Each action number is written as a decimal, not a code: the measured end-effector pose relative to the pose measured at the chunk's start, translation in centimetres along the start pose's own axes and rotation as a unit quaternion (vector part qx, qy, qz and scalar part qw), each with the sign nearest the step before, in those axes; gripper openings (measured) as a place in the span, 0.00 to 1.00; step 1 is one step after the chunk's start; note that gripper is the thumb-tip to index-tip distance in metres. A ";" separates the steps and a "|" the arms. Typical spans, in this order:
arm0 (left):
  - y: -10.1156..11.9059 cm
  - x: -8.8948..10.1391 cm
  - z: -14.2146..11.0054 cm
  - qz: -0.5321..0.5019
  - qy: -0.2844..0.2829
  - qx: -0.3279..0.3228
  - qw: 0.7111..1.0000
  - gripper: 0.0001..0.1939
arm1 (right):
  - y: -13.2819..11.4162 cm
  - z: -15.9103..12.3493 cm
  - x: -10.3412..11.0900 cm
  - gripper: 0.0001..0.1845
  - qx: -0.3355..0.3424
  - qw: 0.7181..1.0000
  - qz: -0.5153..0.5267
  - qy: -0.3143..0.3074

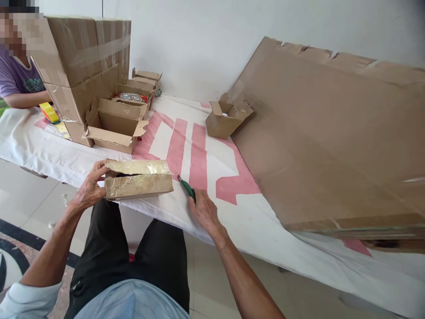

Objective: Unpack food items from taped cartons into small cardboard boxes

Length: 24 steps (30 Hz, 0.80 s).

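Left hand (pixel 92 189) clasping taped, gap-topped box (pixel 141 187) near surface (pixel 242 226) edge, centre-left; right hand (pixel 206 210) wrapping green tool (pixel 188 188); room stretching mid-frame.

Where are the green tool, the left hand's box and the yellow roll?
Green tool (pixel 187 189): head view, on its handle.
Held box (pixel 141 186): head view, on its nearer panel.
Yellow roll (pixel 49 112): head view, outer band.

No text can be read, including the pink shapes (pixel 198 155) on the white cloth (pixel 245 226).
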<state>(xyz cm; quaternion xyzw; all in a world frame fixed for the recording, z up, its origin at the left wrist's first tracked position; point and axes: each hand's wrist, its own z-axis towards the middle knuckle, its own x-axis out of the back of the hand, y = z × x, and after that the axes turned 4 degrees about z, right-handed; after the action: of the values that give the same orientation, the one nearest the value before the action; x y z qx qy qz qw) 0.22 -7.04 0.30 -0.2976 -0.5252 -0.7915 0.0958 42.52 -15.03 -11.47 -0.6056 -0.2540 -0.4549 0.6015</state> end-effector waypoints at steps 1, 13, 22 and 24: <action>0.0 0.0 0.0 0.003 -0.001 0.001 1.000 0.20 | -0.3 0.3 0.6 0.17 -0.007 0.999 0.032 0.036; 0.1 -0.1 0.0 0.011 -0.010 0.003 1.000 0.18 | -13.8 5.3 12.8 0.20 0.286 0.916 0.265 -0.093; 0.1 -0.4 0.0 -0.001 0.000 0.007 1.000 0.18 | -17.0 7.3 14.4 0.13 0.353 0.912 0.141 -0.157; 0.1 -0.4 0.0 0.001 -0.003 0.005 1.000 0.17 | -17.5 7.5 14.6 0.13 0.357 0.912 0.119 -0.165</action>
<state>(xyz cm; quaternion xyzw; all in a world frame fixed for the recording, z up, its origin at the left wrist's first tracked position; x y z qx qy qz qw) 0.59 -7.16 0.10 -0.2997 -0.5293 -0.7878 0.0970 36.07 -8.78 10.75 -0.4422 -0.4211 -0.1526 0.7771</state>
